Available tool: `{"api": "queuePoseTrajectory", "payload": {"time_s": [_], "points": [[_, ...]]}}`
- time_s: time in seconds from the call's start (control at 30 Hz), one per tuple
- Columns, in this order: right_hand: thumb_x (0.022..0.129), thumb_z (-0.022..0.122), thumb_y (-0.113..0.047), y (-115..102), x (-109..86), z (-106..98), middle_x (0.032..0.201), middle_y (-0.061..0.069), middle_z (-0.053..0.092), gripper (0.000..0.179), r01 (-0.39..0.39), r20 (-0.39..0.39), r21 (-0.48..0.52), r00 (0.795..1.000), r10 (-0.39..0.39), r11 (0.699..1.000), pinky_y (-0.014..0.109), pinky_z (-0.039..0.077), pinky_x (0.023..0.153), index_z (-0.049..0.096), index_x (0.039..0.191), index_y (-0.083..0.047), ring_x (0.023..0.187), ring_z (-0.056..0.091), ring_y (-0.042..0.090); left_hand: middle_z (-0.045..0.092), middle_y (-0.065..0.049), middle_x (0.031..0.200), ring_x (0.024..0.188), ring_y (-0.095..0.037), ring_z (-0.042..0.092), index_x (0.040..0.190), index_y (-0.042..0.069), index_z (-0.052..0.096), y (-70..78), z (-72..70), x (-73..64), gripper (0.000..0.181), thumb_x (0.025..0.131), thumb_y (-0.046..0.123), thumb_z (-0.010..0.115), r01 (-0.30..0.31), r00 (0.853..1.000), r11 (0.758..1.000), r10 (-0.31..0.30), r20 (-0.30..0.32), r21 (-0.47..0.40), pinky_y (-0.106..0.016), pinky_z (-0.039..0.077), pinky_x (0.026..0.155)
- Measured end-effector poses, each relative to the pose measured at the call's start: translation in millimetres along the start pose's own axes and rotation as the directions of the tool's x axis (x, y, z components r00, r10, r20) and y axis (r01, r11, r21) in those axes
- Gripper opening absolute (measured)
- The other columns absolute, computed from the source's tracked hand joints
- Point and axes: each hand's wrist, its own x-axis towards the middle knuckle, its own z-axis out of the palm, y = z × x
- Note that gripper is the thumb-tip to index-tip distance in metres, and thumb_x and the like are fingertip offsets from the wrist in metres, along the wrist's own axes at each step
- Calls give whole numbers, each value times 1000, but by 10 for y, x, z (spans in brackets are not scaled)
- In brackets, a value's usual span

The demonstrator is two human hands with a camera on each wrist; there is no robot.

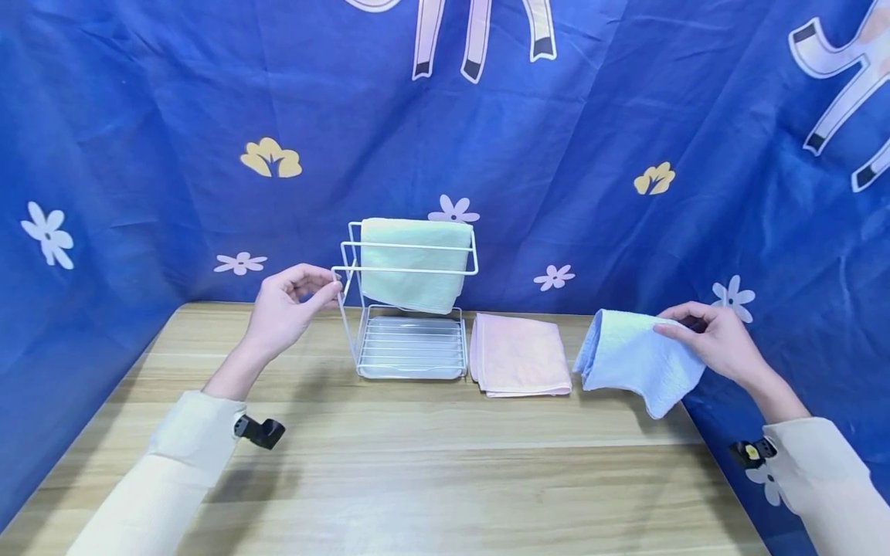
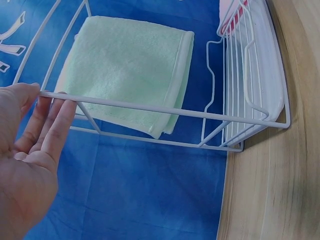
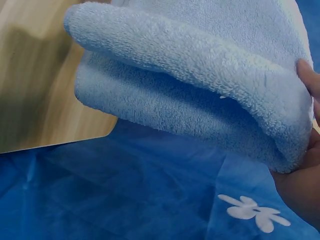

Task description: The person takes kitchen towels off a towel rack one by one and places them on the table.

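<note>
A white wire towel rack [image 1: 358,344] stands on the table, with a pale green towel [image 1: 415,266] draped over its rear bar. My left hand [image 1: 290,305] pinches the rack's front left upper corner between thumb and fingers, which the left wrist view shows closely. Over at the right, my right hand [image 1: 719,340] grips a folded light blue towel [image 1: 636,359] by its right edge, holding it raised and sagging. In the right wrist view the blue towel [image 3: 190,75] shows its folded layers, and only part of the hand is visible. A folded pink towel [image 1: 523,355] lies between the rack and the blue towel.
A white tray [image 1: 412,372] sits in the rack's base beneath the wires. The wooden table [image 1: 417,479] meets a blue patterned cloth [image 1: 153,193] at the back and on both sides.
</note>
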Motion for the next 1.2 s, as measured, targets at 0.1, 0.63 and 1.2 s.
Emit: {"api": "queuePoseTrajectory", "payload": {"time_s": [0.1,0.63,1.2], "points": [[93,81,-12,34,-50,2,83,0,76,12,-10,15,-1,1000,10,1000,21,45,49,80,105,-9,63,58,10,76,17,93,85,-5,76,111,-8,70,2,1,1,19,100,7,72,-4,1000,1000,4,1,10,-17,66,75],[96,79,-25,133,-297,9,71,-4,66,13,-119,120,-2,986,118,993,30,38,46,79,104,-14,59,51,13,76,16,92,82,3,73,110,-5,71,-16,2,3,18,100,10,73,-16,1000,999,16,-9,41,-14,64,74],[94,81,-14,159,-374,3,82,-8,69,11,-71,181,9,981,69,997,24,40,49,79,105,-13,64,52,8,80,1,95,82,2,74,110,-4,72,-14,3,0,17,100,10,73,-29,999,998,29,-18,51,-14,64,73]]}}
